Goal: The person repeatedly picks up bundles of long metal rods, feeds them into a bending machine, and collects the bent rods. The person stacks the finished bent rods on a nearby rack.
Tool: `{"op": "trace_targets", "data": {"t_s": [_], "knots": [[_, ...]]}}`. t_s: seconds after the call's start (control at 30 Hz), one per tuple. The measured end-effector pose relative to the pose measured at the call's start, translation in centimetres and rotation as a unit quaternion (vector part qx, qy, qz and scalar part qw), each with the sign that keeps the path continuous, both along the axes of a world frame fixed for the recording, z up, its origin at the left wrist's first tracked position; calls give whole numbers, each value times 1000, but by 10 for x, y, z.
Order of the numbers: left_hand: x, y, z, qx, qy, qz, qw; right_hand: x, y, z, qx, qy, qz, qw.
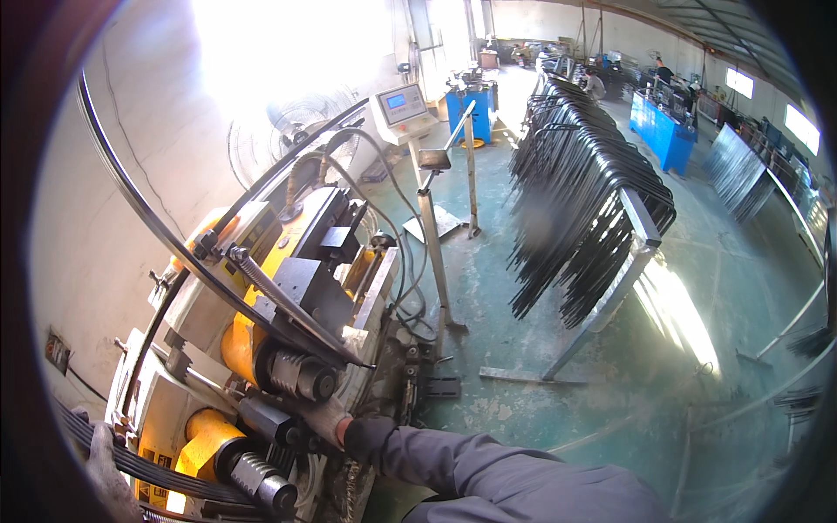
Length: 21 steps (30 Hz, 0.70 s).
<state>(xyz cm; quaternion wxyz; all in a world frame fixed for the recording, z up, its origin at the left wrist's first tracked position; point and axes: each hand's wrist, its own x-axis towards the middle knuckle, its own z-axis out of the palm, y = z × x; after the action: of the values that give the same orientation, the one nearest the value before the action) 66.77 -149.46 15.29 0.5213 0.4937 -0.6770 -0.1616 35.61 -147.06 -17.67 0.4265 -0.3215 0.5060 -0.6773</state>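
Note:
At the lower left edge, my left hand (106,475), in a pale glove, is closed around a bundle of thin black rods (166,471). The rods run across the front of a yellow and white bending machine (205,444). My right hand (324,420), also gloved, reaches into the machine beside a dark cylindrical block (268,420). It lies just below a grooved metal roller (303,375); its fingers are hidden. A second grooved roller (261,481) sits lower down. A long black bar (174,248) curves over the machine and ends above my right hand.
A control box (403,106) with a small screen stands behind the machine. Many bent black rods (593,192) hang on a metal rack (602,327) to the right. Hoses loop beside a metal post (432,253). Blue machines (663,131) and two people are farther back.

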Motion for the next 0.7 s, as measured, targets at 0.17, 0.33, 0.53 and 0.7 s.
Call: {"op": "trace_targets", "data": {"t_s": [0.17, 0.33, 0.53, 0.7], "knots": [[0, 17, 6, 25, 23, 77, 996, 10, -22, -33, -75, 108, -57, 990], [6, 37, 14, 18, 15, -46, 999, 7, -18, -52, -59, -89, 59, 993], [2, 50, 25, 60, -6, -42, 997, 8, -20, -61, -75, -113, 32, 990], [-2, 56, 26, 74, -3, -29, 997, 10, -24, -70, -161, 13, -7, 987]]}}
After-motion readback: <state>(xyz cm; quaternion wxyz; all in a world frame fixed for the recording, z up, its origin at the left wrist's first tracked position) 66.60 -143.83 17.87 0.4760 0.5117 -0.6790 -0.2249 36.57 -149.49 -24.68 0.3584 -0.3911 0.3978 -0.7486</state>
